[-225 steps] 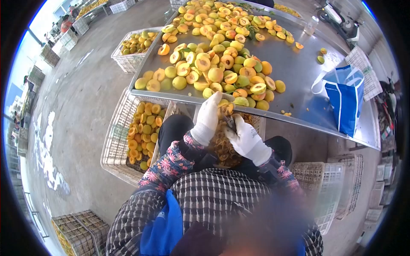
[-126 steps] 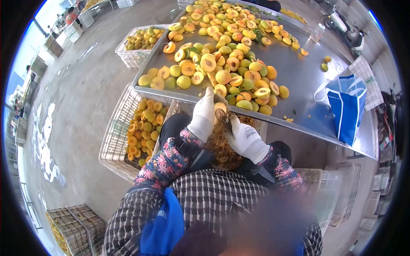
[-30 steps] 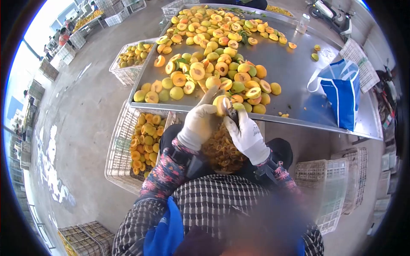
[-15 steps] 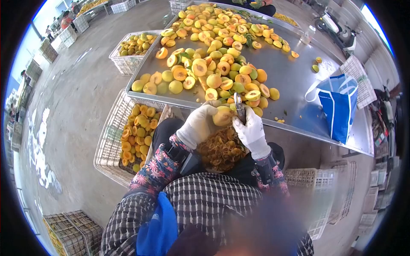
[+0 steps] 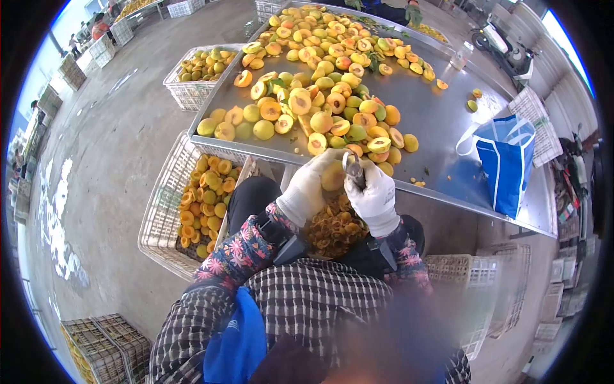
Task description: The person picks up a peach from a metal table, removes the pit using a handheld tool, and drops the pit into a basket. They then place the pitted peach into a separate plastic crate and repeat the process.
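My left hand, in a white glove, is closed around a yellow peach near the table's front edge. My right hand, also gloved, grips a metal pitting tool with a rounded, loop-like head. The tool's head is right beside the peach, which is partly covered by the left fingers. Below both hands, between my knees, lies a heap of brownish peach pits and scraps. Just beyond the hands, halved peaches are piled on the metal table, many with cut faces showing.
A white crate of pitted peach halves stands on the floor at my left, with another filled crate behind it. On the table's right sit a blue bag and a clear jar. Gloved hands of another person show at the far end.
The tool has tilted and shifted slightly left, and both hands have drawn closer together around the peach. The left hand has turned over it. At the far end, the other person's hand has moved.
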`<state>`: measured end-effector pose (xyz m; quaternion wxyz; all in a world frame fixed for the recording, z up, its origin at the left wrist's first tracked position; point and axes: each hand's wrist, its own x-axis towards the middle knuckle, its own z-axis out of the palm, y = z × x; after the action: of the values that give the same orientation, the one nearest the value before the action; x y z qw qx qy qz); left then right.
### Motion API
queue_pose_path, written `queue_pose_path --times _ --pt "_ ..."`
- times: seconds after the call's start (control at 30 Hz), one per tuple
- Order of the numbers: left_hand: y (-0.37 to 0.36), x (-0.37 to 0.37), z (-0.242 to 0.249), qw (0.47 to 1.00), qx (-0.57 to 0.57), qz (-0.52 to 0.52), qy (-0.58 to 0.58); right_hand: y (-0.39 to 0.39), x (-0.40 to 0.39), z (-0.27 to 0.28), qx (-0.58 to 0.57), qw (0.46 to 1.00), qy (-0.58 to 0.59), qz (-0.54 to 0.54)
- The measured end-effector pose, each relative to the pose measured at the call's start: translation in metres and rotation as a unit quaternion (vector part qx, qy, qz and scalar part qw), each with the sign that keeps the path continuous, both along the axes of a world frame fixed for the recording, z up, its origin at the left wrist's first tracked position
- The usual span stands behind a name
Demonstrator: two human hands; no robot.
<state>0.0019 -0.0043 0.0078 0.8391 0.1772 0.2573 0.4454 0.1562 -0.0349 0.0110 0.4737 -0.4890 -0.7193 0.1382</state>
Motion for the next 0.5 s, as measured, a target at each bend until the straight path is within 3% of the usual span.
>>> queue_pose_path --times 0.07,0.1,0.2,0.23,0.33,0.5 --pt "0.007 -0.005 -0.010 0.998 -0.018 0.045 -0.039 -0.011 0.001 -0.005 -0.098 0.987 0.124 0.042" --pt "0.008 -0.010 -0.004 0.996 -0.032 0.059 -0.054 -0.017 0.008 -0.007 -0.216 0.952 0.201 0.087" --pt "0.010 -0.013 -0.002 0.991 -0.064 0.082 -0.082 -0.024 0.007 -0.006 -0.140 0.986 0.087 0.033" --pt "0.011 -0.011 -0.006 0.991 -0.063 0.081 -0.089 -0.030 0.004 0.005 -0.178 0.982 0.052 0.030" --pt "0.009 -0.005 -0.001 0.990 -0.054 0.095 -0.092 -0.034 -0.013 0.009 -0.127 0.991 -0.046 0.000" --pt "0.001 0.004 0.005 0.987 -0.023 0.111 -0.113 -0.034 -0.024 -0.002 -0.100 0.993 -0.059 -0.021"
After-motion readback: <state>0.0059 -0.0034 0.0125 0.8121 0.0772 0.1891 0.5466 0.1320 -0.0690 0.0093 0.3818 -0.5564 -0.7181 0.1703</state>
